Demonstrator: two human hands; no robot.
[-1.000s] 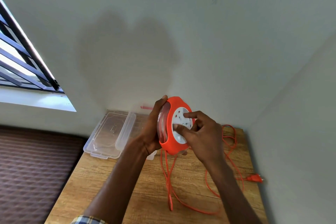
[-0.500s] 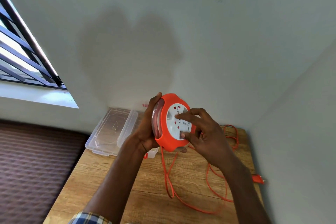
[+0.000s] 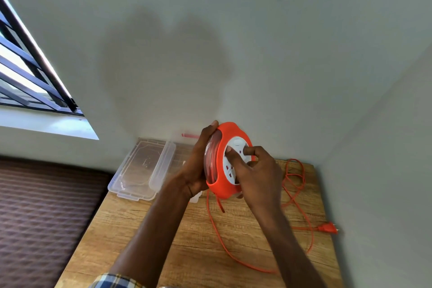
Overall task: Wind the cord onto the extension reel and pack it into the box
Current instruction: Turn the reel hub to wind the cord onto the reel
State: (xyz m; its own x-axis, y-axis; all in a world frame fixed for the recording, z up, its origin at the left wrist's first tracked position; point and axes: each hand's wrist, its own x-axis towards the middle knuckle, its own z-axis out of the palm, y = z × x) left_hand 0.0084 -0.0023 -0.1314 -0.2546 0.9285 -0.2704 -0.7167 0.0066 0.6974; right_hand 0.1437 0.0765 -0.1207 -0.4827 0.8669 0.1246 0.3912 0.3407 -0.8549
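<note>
Since a moment ago the white face of the reel [image 3: 228, 161] has turned round, and the right hand [image 3: 257, 175] has slid lower over it, while more slack has gone from the cord [image 3: 236, 257] on the bench [image 3: 140, 229]. The left hand [image 3: 198, 166] has its grip closed round the back of the reel and holds it up on its edge, above the bench. The right hand's fingers [image 3: 233, 155] press on the white face, clamped there to spin it. Much cord lies loose in loops on the bench, with the plug [image 3: 327, 227] near the far right edge. The clear box [image 3: 140, 168] waits open, just beside the left hand. To wind well, I think, keep the reel steady, turn slowly, and let the cord feed in flat with no knots.
</note>
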